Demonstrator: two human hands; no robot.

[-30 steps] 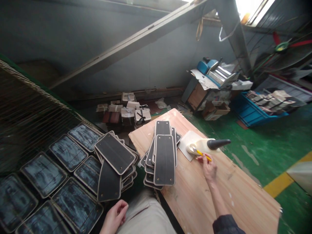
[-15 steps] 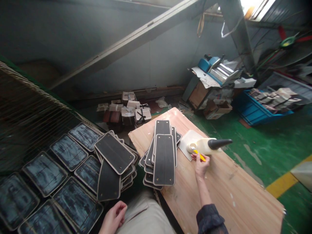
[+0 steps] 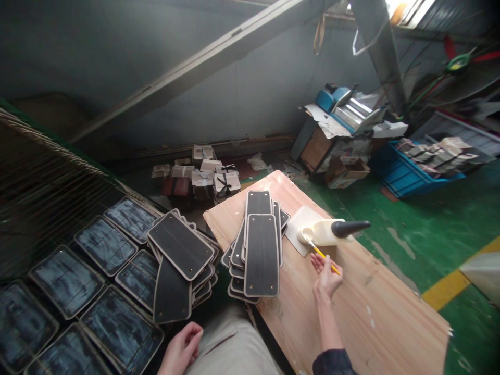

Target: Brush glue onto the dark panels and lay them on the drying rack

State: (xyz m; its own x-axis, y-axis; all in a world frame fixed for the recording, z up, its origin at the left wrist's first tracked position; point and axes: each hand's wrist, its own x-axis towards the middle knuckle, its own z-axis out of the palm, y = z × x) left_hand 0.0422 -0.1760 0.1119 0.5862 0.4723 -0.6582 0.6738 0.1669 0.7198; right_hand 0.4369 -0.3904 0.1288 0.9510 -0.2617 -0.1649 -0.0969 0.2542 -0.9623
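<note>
My right hand [image 3: 327, 276] holds a thin yellow brush [image 3: 322, 255] over the wooden board [image 3: 344, 312]. The brush tip sits at the mouth of a white glue bottle [image 3: 326, 232] that lies on its side with a black nozzle [image 3: 350, 227]. Just left of it is a stack of black rectangular panels with pale rims [image 3: 260, 245]. My left hand [image 3: 182, 349] rests on my thigh near the lower edge, fingers loosely curled and holding nothing.
A second pile of black panels [image 3: 182, 258] leans at the left. Glue-coated panels [image 3: 97, 245] lie spread on a wire rack [image 3: 42, 182]. Tied bundles [image 3: 203, 177] sit on the floor behind; a blue crate [image 3: 410, 174] and cluttered boxes [image 3: 339, 140] stand at the right.
My right hand drew back toward me and turned palm-up, with the brush tip still at the bottle mouth. The left hand stayed on my thigh.
</note>
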